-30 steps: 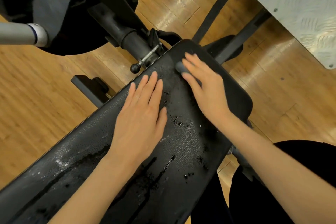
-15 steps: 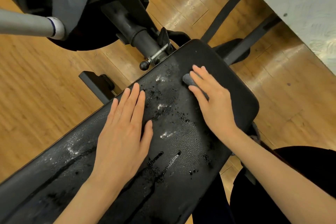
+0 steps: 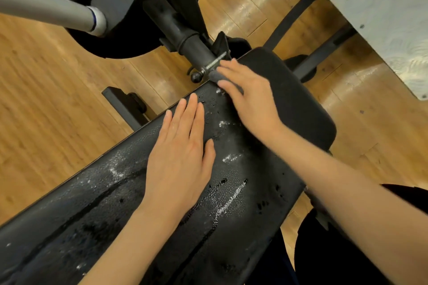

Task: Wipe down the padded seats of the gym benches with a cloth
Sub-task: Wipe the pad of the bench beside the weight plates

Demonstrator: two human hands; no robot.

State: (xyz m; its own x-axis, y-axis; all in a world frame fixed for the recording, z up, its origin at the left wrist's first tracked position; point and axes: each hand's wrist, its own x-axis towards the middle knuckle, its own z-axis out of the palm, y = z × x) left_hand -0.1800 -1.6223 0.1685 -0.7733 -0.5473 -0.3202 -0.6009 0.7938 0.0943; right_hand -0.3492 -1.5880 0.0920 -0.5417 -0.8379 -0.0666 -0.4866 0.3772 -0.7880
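Observation:
A black padded bench seat (image 3: 289, 99) runs diagonally from lower left to upper right, wet with droplets and streaks over its near half. My right hand (image 3: 250, 97) presses a small dark grey cloth (image 3: 216, 75) flat onto the pad at its far left edge, close to the adjustment pin; only the cloth's end shows past my fingers. My left hand (image 3: 183, 148) lies flat on the pad, fingers together and apart from the thumb, holding nothing.
A black adjustment post with a knobbed pin (image 3: 196, 76) stands just beyond the pad's edge. A grey bar (image 3: 46, 9) crosses the upper left over a dark weight plate. A pale textured platform (image 3: 375, 7) fills the upper right above wooden floor (image 3: 46, 122).
My right hand has slid the cloth left across the pad toward the pin-side edge. My left hand stays flat on the pad, and the view has shifted slightly.

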